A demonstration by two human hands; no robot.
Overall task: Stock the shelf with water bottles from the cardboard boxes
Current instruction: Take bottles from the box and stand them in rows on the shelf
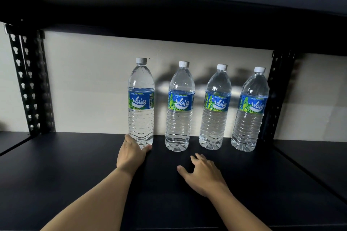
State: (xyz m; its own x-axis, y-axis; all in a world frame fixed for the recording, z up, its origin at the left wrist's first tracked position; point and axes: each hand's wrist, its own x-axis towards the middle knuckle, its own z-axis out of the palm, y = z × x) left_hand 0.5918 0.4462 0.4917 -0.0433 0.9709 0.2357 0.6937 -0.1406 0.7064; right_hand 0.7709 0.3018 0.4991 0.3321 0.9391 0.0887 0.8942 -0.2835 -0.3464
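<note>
four water bottles stand upright in a row along the back of the dark shelf (75, 165), from the middle to the right of the frame. each has a white cap and a blue and green label, and there are gaps between them. from the left they are the leftmost bottle (141, 118), the second bottle (179, 122), the third bottle (214, 120) and the fourth bottle (248, 124). the fourth is just beside the right post (276, 99). behind them is a pale wall (90, 84), and a holed black left post (28, 90) stands at the left of the frame. the dark underside of an upper shelf (169, 15) runs across the top.

the left hand (131, 154) holds the leftmost bottle at its base, the thumb across the front and the fingers (128, 139) curled round its left side. the right hand (203, 174) is in the lower middle of the frame, in front of the second and third bottles and touching neither. it is palm down over the shelf, fingers (199, 156) loosely spread and holding nothing. whether it touches the shelf cannot be told.
</note>
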